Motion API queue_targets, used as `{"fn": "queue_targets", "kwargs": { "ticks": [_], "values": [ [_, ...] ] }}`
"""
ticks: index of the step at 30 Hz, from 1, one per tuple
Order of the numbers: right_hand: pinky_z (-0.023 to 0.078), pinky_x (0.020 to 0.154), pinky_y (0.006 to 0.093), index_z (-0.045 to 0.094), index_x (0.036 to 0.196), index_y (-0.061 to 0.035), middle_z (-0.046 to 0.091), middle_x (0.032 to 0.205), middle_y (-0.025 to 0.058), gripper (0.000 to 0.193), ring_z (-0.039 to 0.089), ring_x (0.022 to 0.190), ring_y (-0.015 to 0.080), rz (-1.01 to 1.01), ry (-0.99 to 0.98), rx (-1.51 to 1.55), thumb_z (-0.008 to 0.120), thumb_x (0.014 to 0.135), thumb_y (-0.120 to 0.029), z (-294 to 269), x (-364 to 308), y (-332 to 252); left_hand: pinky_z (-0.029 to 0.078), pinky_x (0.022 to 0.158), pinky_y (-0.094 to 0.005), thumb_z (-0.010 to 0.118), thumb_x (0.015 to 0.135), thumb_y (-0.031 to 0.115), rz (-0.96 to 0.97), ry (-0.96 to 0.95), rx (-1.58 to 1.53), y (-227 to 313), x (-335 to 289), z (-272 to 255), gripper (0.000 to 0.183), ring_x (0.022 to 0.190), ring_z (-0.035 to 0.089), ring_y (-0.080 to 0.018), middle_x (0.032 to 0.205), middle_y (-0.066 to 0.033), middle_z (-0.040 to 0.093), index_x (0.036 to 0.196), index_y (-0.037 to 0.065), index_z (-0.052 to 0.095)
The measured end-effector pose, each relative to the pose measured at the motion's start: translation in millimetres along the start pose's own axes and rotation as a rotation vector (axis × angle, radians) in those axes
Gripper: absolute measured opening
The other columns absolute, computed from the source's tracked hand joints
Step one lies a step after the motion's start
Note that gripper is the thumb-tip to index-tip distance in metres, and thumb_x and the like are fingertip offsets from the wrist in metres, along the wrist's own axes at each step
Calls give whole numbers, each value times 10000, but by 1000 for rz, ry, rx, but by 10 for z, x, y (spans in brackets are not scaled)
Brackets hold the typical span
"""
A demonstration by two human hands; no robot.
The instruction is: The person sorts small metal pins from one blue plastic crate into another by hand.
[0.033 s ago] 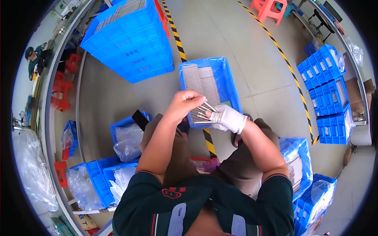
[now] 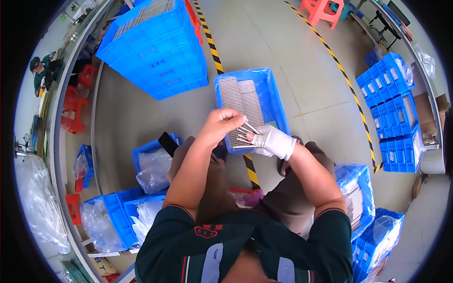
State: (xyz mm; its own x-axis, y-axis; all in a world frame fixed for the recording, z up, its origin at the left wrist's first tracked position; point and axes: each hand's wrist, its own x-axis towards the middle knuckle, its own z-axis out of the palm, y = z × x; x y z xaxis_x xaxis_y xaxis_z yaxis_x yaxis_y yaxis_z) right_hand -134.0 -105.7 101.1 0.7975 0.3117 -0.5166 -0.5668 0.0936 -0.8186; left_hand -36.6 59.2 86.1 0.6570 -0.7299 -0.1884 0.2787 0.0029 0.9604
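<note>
Holding a small fan of slim, silvery metal rods [image 2: 244,136], a white-gloved right hand [image 2: 276,142] closed around their near ends above a blue plastic crate [image 2: 279,104]. The bare left hand [image 2: 221,124] stood narrow, thumb against fingers at the tip of one rod; whether it gripped or merely touched that rod could not be told. The fan was likely spread so that each rod showed separately, and the glove may have kept skin off the metal.

Below, the crate sat on the grey floor just beyond the worker's knees, apparently for easy reach. Matching rods [image 2: 241,100] lay side by side inside in two long columns, probably to keep them orderly, with clear plastic film lining the crate, perhaps against scuffs.

At far left rose a tall stack of blue plastic crates [image 2: 163,63] bearing dark markings; on the right, another stack of blue crates [image 2: 391,118] carried small white labels, too small to read. A red emblem [image 2: 208,231] with lettering and characters marked the worker's dark green shirt [image 2: 174,236].
</note>
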Motion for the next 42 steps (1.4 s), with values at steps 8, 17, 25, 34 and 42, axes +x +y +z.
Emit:
{"fn": "queue_targets", "kwargs": {
  "ticks": [8,17,25,34,42],
  "values": [
    [189,349,218,498,762,-94,346,495,-46,256,284,391,55,7,-4,73,503,855,-333,50,-10,50,407,724,-229,613,781,121,31,-15,-13,3,-11,14,143,775,529,-92,834,-41,603,849,-5,610],
    [202,356,222,516,786,-97,374,503,-41,240,305,393,59,-28,103,20,497,859,-325,118,12,44,413,732,-240,605,787,135,-73,58,-76,-116,20,42,164,767,542,-100,829,-52,611,859,-13,607],
    [201,364,199,516,795,-97,375,507,-42,301,306,401,52,2,-4,51,524,833,-395,21,3,52,426,699,-253,571,823,193,128,304,-44,-110,31,-62,178,733,545,-111,796,-52,608,835,18,600],
    [444,691,347,545,926,-18,582,816,168,335,573,764,285,-266,146,-781,637,728,-272,35,200,306,446,729,-297,481,871,219,-42,87,-510,-233,26,392,189,797,560,-166,825,-77,591,835,41,533],
    [429,675,390,540,885,-24,582,788,190,326,555,769,352,-48,104,-1066,603,743,-310,-400,323,261,384,743,-252,436,894,257,180,464,-135,-82,9,122,231,786,521,-105,836,-58,591,842,50,527]
  ]
}}
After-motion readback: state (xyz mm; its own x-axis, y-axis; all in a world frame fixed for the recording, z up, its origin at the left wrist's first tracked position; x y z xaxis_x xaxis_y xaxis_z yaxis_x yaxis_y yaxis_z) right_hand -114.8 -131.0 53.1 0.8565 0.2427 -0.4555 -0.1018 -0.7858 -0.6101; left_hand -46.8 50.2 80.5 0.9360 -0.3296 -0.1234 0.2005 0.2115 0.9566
